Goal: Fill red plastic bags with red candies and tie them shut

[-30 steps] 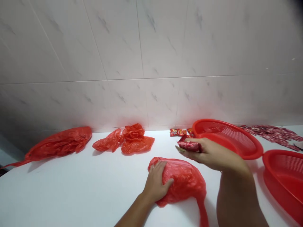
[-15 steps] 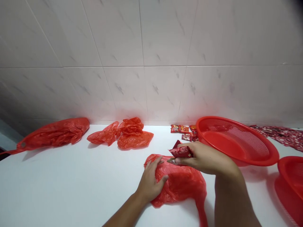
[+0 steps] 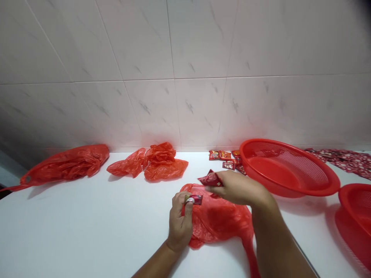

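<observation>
My left hand point(image 3: 180, 222) pinches a small shiny packet point(image 3: 196, 199), dark red with a white and greenish part, between thumb and fingers. It is at the left end of a red plastic bag point(image 3: 220, 218) that lies crumpled on the white table. Over the bag's far edge, my right hand point(image 3: 236, 187) is closed on a dark red patterned packet point(image 3: 211, 179); the fingers hide part of it. Beyond that hand lie several small red snack packets point(image 3: 220, 155) near the wall.
A large red plastic colander point(image 3: 284, 173) stands at the back right, with a second red basket point(image 3: 355, 216) nearer the right edge. Dark red patterned packets point(image 3: 344, 160) lie behind them. Crumpled red plastic bags point(image 3: 165, 170) and a long red bag point(image 3: 69, 164) rest along the tiled wall.
My left hand has lifted from lying flat on the bag and now grips the small packet, which was in my right hand. My right hand has shifted left with the patterned packet.
</observation>
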`<state>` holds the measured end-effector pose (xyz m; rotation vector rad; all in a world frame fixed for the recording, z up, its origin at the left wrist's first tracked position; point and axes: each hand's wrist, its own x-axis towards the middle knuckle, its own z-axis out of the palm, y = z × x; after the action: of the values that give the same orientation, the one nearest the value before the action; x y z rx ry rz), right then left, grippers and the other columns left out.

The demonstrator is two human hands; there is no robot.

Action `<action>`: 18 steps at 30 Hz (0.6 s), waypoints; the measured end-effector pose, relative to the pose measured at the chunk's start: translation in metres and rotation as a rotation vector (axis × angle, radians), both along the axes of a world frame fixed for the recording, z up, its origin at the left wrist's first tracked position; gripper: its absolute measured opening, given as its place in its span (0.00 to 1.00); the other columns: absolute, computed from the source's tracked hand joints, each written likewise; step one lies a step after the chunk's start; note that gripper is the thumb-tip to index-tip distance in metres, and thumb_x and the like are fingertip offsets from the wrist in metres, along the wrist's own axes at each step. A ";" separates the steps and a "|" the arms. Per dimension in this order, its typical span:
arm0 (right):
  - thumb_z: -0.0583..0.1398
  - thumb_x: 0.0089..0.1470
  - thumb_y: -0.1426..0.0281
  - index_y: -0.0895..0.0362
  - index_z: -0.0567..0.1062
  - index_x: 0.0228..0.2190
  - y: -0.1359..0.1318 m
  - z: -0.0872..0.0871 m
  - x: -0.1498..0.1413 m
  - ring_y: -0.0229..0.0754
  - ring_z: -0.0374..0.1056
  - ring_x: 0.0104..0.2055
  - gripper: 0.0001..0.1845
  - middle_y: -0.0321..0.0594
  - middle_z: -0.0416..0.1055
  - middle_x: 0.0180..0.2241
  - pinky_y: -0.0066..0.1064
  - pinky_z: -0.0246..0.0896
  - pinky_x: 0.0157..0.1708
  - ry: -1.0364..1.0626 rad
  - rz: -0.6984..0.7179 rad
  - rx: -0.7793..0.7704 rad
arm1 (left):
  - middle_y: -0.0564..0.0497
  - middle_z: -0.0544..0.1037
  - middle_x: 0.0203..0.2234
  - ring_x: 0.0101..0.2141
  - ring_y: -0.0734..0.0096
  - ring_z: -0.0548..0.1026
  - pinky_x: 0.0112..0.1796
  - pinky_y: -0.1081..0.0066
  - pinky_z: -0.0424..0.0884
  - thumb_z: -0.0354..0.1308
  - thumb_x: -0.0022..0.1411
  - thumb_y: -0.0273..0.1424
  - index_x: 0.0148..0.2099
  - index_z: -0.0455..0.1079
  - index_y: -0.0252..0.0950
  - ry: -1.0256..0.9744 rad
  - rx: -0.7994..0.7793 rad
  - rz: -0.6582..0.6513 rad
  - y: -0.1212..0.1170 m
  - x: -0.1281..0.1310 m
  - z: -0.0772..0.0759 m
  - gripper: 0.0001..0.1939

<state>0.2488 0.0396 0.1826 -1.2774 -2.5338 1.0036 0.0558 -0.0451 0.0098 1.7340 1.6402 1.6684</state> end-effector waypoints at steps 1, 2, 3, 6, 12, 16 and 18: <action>0.60 0.62 0.55 0.50 0.82 0.39 0.002 0.002 0.007 0.41 0.72 0.33 0.15 0.36 0.80 0.32 0.28 0.58 0.31 -0.014 -0.051 0.019 | 0.46 0.79 0.46 0.52 0.56 0.76 0.57 0.50 0.72 0.51 0.75 0.37 0.46 0.74 0.41 0.113 -0.035 -0.011 0.002 0.001 0.001 0.12; 0.60 0.62 0.53 0.51 0.82 0.39 0.004 0.003 0.013 0.42 0.72 0.33 0.17 0.37 0.79 0.31 0.29 0.58 0.30 -0.034 -0.096 0.038 | 0.46 0.79 0.49 0.55 0.53 0.74 0.61 0.45 0.67 0.53 0.74 0.37 0.44 0.75 0.42 0.227 -0.084 -0.023 0.004 0.002 0.002 0.10; 0.60 0.62 0.52 0.51 0.82 0.39 0.006 0.004 0.018 0.43 0.72 0.32 0.18 0.38 0.79 0.30 0.29 0.58 0.30 -0.055 -0.133 0.055 | 0.46 0.79 0.52 0.59 0.49 0.72 0.64 0.39 0.61 0.55 0.72 0.36 0.44 0.75 0.42 0.324 -0.129 -0.021 0.006 0.004 0.002 0.09; 0.60 0.62 0.49 0.51 0.82 0.38 0.006 0.002 0.016 0.44 0.73 0.34 0.21 0.39 0.80 0.31 0.30 0.60 0.31 -0.076 -0.147 0.047 | 0.43 0.74 0.60 0.65 0.44 0.65 0.68 0.30 0.45 0.59 0.69 0.36 0.52 0.73 0.42 0.439 -0.122 0.058 0.008 0.009 0.002 0.12; 0.59 0.62 0.57 0.45 0.83 0.42 -0.010 -0.014 -0.034 0.42 0.75 0.39 0.14 0.35 0.81 0.41 0.30 0.61 0.36 -0.004 0.059 0.023 | 0.46 0.79 0.45 0.50 0.56 0.76 0.62 0.47 0.65 0.54 0.71 0.32 0.52 0.67 0.42 0.318 0.227 0.105 0.000 0.012 0.007 0.09; 0.59 0.63 0.57 0.48 0.82 0.38 -0.010 -0.016 -0.039 0.41 0.74 0.36 0.13 0.35 0.81 0.39 0.29 0.59 0.34 0.027 0.083 0.010 | 0.51 0.76 0.33 0.39 0.61 0.75 0.47 0.57 0.72 0.51 0.72 0.29 0.38 0.66 0.43 0.256 0.253 0.119 -0.001 0.008 0.005 0.08; 0.58 0.64 0.55 0.49 0.82 0.40 -0.003 -0.013 -0.028 0.41 0.73 0.36 0.15 0.36 0.81 0.39 0.29 0.60 0.34 0.074 -0.003 0.013 | 0.51 0.77 0.34 0.40 0.61 0.75 0.49 0.56 0.70 0.51 0.73 0.29 0.39 0.68 0.43 0.284 0.223 0.078 0.003 0.008 0.004 0.07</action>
<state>0.2209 0.0368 0.1699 -1.2167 -2.4782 1.0129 0.0642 -0.0424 0.0133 2.1244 1.7123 1.7655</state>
